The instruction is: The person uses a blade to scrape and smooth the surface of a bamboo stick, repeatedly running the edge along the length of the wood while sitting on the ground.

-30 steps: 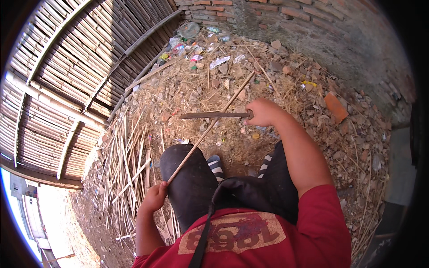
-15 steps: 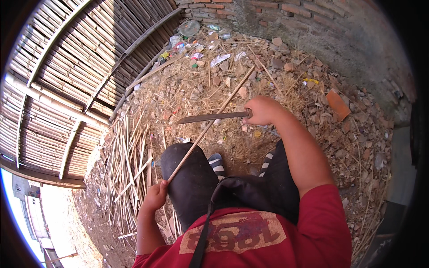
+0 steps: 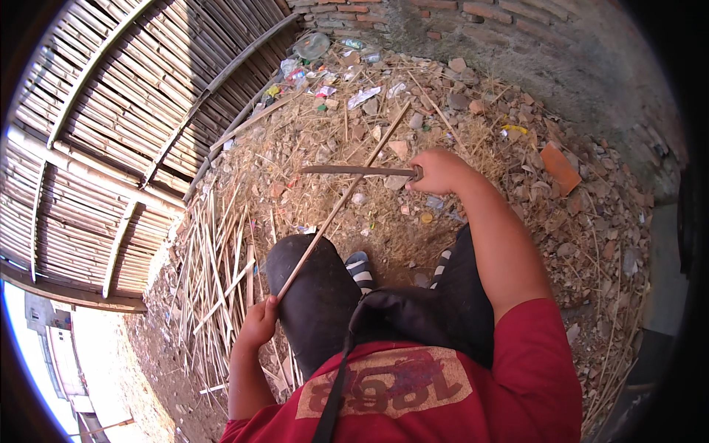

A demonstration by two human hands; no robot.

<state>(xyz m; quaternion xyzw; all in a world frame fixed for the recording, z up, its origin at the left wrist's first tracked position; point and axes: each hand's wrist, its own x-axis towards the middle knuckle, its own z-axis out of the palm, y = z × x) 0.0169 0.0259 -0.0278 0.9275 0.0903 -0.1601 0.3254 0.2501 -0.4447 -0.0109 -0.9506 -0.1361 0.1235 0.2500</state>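
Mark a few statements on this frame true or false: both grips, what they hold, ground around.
1. The left grip holds a long thin stick. True.
2. The right grip is empty. False: it holds a dark knife.
3. In this view, the knife crosses the stick. True.
4. The flat orange slab lies left of the person. False: it lies on the right, among rubble.
5. Pale strips lie on the ground to the left. True.

An orange slab (image 3: 560,169) lies on rubble (image 3: 550,240) near a brick wall (image 3: 532,52).
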